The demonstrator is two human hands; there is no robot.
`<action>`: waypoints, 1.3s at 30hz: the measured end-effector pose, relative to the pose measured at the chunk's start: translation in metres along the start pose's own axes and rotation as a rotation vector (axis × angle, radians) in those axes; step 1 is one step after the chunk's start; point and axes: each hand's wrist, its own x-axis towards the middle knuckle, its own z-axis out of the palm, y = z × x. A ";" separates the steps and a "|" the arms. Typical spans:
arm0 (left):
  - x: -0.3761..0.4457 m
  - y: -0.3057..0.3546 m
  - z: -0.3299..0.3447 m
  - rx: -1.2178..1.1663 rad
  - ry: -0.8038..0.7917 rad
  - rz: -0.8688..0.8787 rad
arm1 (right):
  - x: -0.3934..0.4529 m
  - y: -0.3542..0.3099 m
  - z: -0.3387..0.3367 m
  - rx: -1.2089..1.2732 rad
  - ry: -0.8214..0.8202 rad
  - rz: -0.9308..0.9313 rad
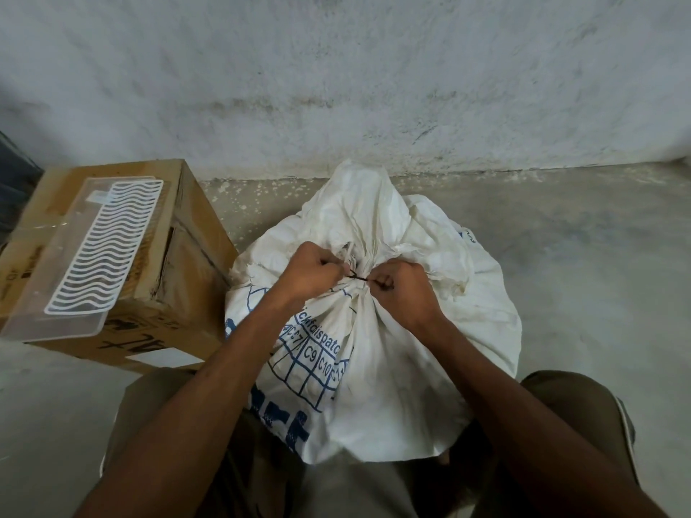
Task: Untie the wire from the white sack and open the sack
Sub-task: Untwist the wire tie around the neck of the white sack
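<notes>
Item one, the white sack [374, 330]: woven plastic cloth, creased and slack, bulging round at the base and drawn to a gathered neck at the top, with a loose ruff of fabric rising above the neck; blue printed grid and lettering run down its near-left face. We record it standing on the grey concrete floor [598, 274] between our knees, a little way out from the rough whitewashed wall [336, 87]. Its contents are hidden from us, the neck being closed. Item two, the wire [358, 279]: thin, dark, stiff, bound round the sack's neck, a short twisted length showing between our hands. Our left hand [310, 272] is closed, fingertips pinched on the wire's left end at the neck; our right hand [402, 289] is closed likewise, thumb and forefinger clamped on the wire's right end. Item three, left of the sack and just beside it: a cardboard box [187, 256], brown, square-edged, scuffed, flaps shut, dark marker strokes on its near face; what it holds we cannot tell. Item four, lying on top of the box: a clear plastic tray [52, 293], shallow, oblong, carrying a white wavy-barred rack [108, 248] along its right side.
</notes>
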 end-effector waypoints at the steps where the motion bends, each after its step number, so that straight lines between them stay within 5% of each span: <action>1: -0.001 0.000 -0.003 -0.045 -0.004 -0.018 | 0.000 -0.001 0.000 0.003 -0.005 0.003; 5: -0.003 0.002 -0.012 -0.055 0.031 -0.020 | 0.001 -0.003 -0.001 -0.004 0.000 -0.026; 15: 0.003 -0.010 -0.013 0.626 0.107 0.297 | -0.009 -0.007 0.001 -0.073 0.069 -0.140; 25: -0.003 0.005 -0.016 -0.066 -0.150 0.043 | -0.006 -0.018 0.006 -0.223 0.044 -0.131; 27: 0.000 0.001 -0.018 -0.043 -0.187 0.078 | -0.005 -0.017 0.004 -0.235 0.023 -0.151; 32: -0.003 -0.012 -0.017 0.436 -0.328 0.123 | -0.006 -0.012 0.004 -0.215 -0.014 -0.157; 39: 0.006 -0.022 -0.020 0.160 -0.299 0.090 | -0.001 -0.008 0.007 -0.146 -0.038 -0.146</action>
